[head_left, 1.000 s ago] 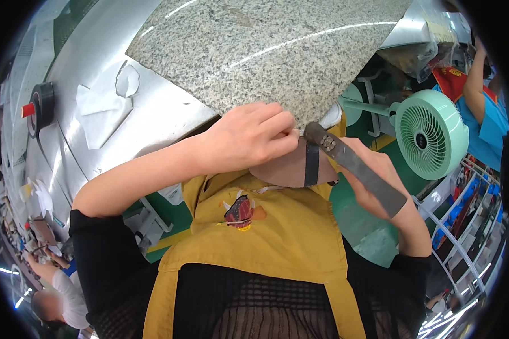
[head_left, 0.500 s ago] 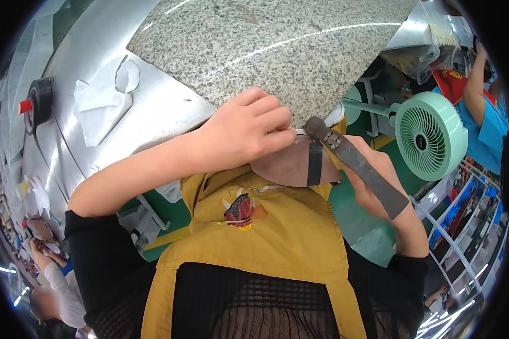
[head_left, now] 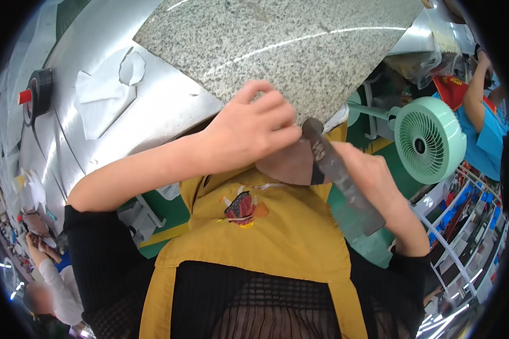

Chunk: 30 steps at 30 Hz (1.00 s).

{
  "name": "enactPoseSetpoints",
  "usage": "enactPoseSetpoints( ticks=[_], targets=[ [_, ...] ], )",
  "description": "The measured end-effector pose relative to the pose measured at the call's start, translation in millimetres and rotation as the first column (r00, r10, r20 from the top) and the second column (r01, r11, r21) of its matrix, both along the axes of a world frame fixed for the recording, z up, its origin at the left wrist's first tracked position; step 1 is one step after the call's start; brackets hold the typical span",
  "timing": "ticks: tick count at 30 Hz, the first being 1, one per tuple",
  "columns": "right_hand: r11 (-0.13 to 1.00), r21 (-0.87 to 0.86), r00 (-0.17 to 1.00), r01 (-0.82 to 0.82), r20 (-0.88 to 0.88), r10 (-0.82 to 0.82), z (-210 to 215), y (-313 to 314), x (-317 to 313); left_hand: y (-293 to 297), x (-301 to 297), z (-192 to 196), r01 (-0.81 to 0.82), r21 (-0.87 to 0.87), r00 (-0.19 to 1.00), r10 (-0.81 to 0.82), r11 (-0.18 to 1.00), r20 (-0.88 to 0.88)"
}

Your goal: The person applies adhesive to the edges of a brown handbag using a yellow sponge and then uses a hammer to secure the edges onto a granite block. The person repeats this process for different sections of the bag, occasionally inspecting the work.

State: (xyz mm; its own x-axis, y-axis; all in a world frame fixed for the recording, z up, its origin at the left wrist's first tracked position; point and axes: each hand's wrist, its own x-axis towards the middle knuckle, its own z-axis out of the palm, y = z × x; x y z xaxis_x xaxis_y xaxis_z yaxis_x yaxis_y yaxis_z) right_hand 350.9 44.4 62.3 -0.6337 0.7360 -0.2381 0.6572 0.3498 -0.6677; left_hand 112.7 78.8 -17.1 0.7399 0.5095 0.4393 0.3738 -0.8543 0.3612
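A brown leather-like piece point(head_left: 288, 165) hangs over the near edge of the speckled granite slab point(head_left: 300, 62), above my apron. My left hand point(head_left: 257, 124) is closed at its upper edge, with thumb and fingers curled; the fingertips' contact is partly hidden. Close on the right, my right hand point(head_left: 367, 175) is wrapped round a dark grey hammer point(head_left: 348, 189). Its rounded end points toward the slab's edge beside my left fingertips, and its broad flat end reaches back toward me. The hammer is slightly blurred and covers part of the leather piece and my right fingers.
White cut scraps point(head_left: 102, 101) lie on the metal table point(head_left: 164, 118) left of the slab. Farther left is a black round reel point(head_left: 39, 100) with a red knob. At right stand a mint-green fan point(head_left: 430, 140) and a wire rack point(head_left: 458, 248). Other people work on both sides.
The hammer has swung, its flat end shifting left and nearer me, covering more of the leather piece. My left hand has moved slightly right, and its index finger is lifted more.
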Motion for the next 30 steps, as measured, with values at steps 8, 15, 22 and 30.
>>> enactPoseSetpoints(
  ticks=[8,15,22,30],
  targets=[
    [0.993,-0.082,0.993,0.088,-0.075,-0.094,8.6,6.4,0.0,-1.4,-5.5,-2.5,0.048,0.124,0.997,-0.041,0.991,-0.059],
    [0.992,-0.119,1.000,0.031,0.005,-0.031,5.8,2.0,-9.4,0.3,-15.6,-0.8,-0.007,-0.203,0.999,0.014,0.979,0.034],
    [0.994,-0.044,0.984,0.105,-0.142,-0.110,8.5,7.7,-7.9,0.2,-17.5,-4.7,0.056,0.034,0.998,-0.056,0.998,0.003],
    [0.998,-0.058,0.998,0.022,-0.053,-0.025,10.0,13.4,-9.1,-2.7,-18.2,-8.9,0.050,0.092,0.999,-0.050,0.995,0.006]
  ],
)
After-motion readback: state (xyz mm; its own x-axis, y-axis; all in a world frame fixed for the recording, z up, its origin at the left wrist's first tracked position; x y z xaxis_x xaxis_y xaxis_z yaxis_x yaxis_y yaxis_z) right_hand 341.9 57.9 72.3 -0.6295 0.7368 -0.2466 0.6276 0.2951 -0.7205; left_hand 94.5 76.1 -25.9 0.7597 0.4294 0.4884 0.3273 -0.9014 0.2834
